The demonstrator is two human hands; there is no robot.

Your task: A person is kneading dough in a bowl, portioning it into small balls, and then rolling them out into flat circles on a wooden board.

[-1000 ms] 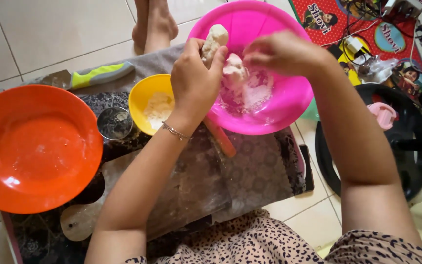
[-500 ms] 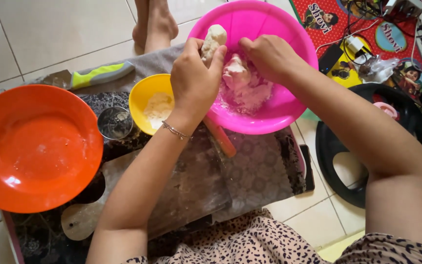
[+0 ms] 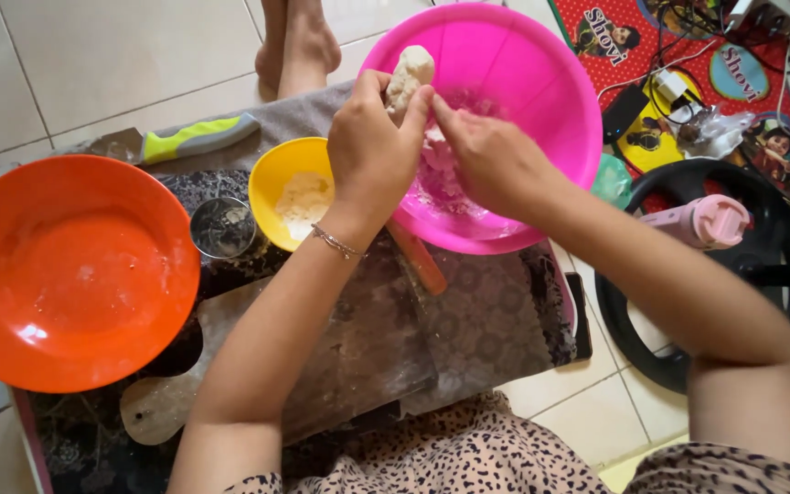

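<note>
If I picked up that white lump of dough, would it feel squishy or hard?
Probably squishy: the dough lump looks bumpy and uneven where the left hand grips it. Likely sticky too, since bits of dough cling inside the pink bowl. It seems firm enough to hold its shape upright.

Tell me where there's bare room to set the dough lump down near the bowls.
The floured board is bare below the pink bowl, between the two forearms. The orange bowl has an open middle. It is crowded between the yellow bowl, the metal cup and the left hand, which holds the dough lump; the right hand fills the pink bowl.
</note>
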